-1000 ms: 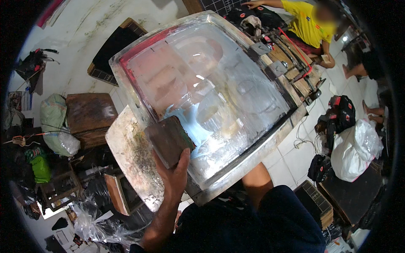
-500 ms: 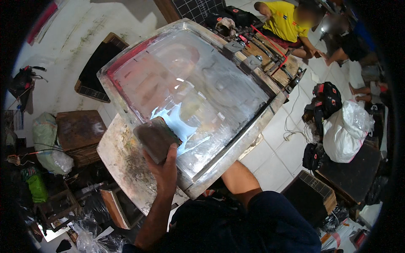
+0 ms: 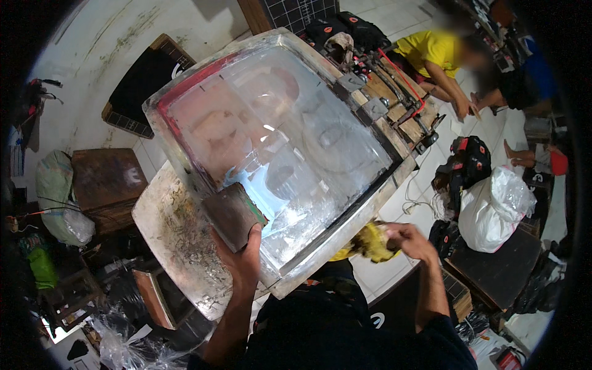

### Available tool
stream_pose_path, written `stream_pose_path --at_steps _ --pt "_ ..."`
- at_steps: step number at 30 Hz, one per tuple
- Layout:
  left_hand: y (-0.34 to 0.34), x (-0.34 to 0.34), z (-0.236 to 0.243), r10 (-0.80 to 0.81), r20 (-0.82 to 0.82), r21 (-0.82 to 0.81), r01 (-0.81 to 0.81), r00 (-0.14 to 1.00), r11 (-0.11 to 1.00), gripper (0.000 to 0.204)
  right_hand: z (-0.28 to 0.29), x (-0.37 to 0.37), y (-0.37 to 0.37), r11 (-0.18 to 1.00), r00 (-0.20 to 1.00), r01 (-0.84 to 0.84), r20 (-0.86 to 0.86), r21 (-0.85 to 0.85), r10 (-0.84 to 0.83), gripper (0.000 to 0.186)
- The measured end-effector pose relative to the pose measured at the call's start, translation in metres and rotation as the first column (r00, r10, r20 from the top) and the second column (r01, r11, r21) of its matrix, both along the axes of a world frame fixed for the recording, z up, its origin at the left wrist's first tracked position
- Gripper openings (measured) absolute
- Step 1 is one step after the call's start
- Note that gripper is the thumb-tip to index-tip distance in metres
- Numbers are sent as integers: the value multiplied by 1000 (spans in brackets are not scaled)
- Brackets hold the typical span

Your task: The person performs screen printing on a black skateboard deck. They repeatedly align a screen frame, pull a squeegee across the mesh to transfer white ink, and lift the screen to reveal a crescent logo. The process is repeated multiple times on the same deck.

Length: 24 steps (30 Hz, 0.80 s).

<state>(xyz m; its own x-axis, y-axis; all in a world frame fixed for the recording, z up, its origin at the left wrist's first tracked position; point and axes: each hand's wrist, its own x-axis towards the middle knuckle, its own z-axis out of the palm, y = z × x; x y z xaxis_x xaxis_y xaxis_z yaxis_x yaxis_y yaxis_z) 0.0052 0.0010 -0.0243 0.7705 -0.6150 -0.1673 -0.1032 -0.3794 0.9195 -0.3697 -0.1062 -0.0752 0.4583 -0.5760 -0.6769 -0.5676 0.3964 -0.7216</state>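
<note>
A large screen-printing frame [image 3: 161,139] lies tilted across the middle, its translucent mesh stained grey and pink. Light blue ink [image 3: 269,190] is smeared on the mesh near its left corner. My left hand [image 3: 244,262] is closed on a squeegee [image 3: 233,216], a flat brown block with a greenish edge, held over that corner beside the ink. Off the frame's near right edge, my right hand [image 3: 414,242] grips a yellow rag [image 3: 371,244] with dark stains; part of the rag is hidden under the frame's edge, and it is slightly blurred.
A stained board [image 3: 169,246] extends under the frame's left side. Clamps and metal bars [image 3: 401,102] line its far right end. A white plastic sack [image 3: 493,213] and black bags [image 3: 472,157] stand at right. A person in a yellow shirt [image 3: 430,52] crouches at the far right.
My right hand has come out from under the frame to the right, now with a yellow rag in it. My left hand keeps the squeegee in nearly the same place.
</note>
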Motion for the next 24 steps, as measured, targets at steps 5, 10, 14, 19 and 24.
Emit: stream_pose_path --at_steps 5,10,14,19,24 --pt "1 4 -12 -10 55 92 5 998 996 89 88 -37 -72 728 804 -400 -594 -557 -13 31" --pt "4 7 -15 -5 -5 138 6 1000 990 92 185 -69 -145 288 829 135 -51 -948 -557 36" --pt "5 8 -12 -16 41 238 6 999 971 91 264 -79 -182 -170 914 -189 -110 -967 -391 38" --pt "7 8 -10 -41 -201 -44 33 979 999 88 263 -43 -201 -85 962 -210 -191 -974 -195 46" --pt "20 20 -17 -156 -310 -64 143 938 988 93 136 -38 -193 618 958 -110 -250 -778 -144 68"
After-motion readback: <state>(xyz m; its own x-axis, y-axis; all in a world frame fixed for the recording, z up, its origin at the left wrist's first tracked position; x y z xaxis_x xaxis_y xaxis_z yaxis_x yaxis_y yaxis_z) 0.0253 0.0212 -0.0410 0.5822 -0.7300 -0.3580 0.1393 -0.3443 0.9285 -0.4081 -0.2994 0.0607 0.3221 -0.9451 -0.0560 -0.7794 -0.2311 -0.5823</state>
